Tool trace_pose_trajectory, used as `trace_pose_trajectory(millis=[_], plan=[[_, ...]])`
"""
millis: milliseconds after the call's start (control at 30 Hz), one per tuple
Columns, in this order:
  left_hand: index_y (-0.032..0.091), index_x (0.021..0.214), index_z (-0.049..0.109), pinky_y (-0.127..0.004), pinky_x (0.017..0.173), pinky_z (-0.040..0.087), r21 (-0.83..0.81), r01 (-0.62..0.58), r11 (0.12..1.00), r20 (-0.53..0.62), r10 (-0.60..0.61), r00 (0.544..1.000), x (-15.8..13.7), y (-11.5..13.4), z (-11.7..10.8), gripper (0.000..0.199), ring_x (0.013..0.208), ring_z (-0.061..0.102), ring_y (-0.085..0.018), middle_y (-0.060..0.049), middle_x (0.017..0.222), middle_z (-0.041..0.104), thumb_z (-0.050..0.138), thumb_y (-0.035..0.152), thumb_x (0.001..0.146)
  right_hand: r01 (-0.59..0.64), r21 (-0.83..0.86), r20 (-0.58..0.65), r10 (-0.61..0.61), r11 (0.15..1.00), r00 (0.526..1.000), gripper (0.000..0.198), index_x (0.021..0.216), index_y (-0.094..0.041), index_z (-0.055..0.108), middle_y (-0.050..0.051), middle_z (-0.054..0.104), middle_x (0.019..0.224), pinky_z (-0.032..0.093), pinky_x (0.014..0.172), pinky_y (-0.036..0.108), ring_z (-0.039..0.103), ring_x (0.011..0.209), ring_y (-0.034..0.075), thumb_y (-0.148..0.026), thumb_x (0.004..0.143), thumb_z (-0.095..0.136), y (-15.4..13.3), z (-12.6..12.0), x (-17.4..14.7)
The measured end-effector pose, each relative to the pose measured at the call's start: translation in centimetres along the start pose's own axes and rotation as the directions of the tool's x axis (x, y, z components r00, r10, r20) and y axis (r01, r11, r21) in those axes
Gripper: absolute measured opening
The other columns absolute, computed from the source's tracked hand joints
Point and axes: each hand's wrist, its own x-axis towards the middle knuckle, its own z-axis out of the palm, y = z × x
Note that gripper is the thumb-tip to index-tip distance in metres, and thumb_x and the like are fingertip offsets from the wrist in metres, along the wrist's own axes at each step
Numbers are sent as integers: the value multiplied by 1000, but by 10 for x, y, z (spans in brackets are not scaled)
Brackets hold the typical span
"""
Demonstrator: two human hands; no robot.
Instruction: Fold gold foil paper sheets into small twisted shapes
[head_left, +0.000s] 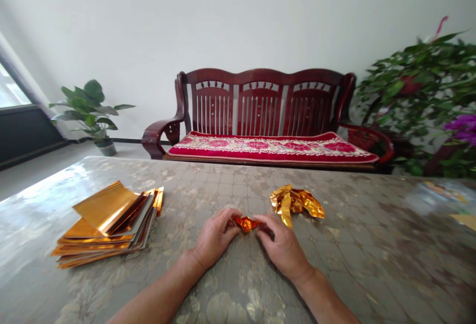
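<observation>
Between my two hands is a small folded piece of orange-gold foil paper (pixel 246 224), held just above or on the table. My left hand (pixel 218 232) pinches its left end between thumb and fingers. At the other end, my right hand (pixel 279 240) grips the foil the same way. Crumpled gold foil (pixel 297 201) lies just beyond my right hand. To the left sits an uneven stack of gold foil sheets (pixel 106 227), some showing a grey underside.
The table (pixel 208 190) has a patterned cover. Behind it stands a dark red wooden bench (pixel 260 100) with a red floral cushion (pixel 275 149). A clear plastic bag (pixel 439 196) lies at the right. Potted plants (pixel 91 110) flank the bench.
</observation>
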Motion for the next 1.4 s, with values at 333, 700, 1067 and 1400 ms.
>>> trace_pose_trajectory(millis=[333, 700, 1067, 1400], plan=[[21, 103, 59, -21, 69, 48, -105, 37, 994, -11, -38, 999, 1, 0, 1, 35, 71, 62, -10, 2, 87, 67, 54, 2, 73, -91, 64, -54, 94, 994, 994, 36, 113, -22, 65, 4, 72, 100, 54, 82, 32, 68, 84, 17, -11, 83, 50, 3, 1, 2], [21, 110, 55, -22, 72, 52, -239, 35, 970, -27, -43, 999, 2, -11, 6, 49, 76, 68, -10, 0, 97, 70, 43, -2, 69, -104, 58, -81, 108, 993, 991, 34, 111, -21, 67, 4, 73, 95, 55, 80, 31, 69, 81, 17, -14, 82, 50, 3, 0, 4], [20, 98, 63, -22, 68, 46, -98, -21, 995, -26, 19, 999, 1, 0, -1, 25, 70, 59, -11, 0, 86, 64, 54, 7, 79, -46, 31, -91, 49, 998, 995, 29, 108, -22, 67, 4, 72, 97, 55, 80, 33, 68, 82, 18, -13, 85, 53, 2, 0, 2], [21, 85, 72, -26, 83, 47, -151, -147, 978, 29, 153, 988, 2, 3, -6, 14, 87, 62, -16, -3, 88, 67, 60, 13, 87, 160, 37, -23, -159, 986, 987, 32, 99, -25, 71, 4, 70, 101, 53, 87, 31, 65, 96, 17, -6, 89, 47, 0, -3, 1]])
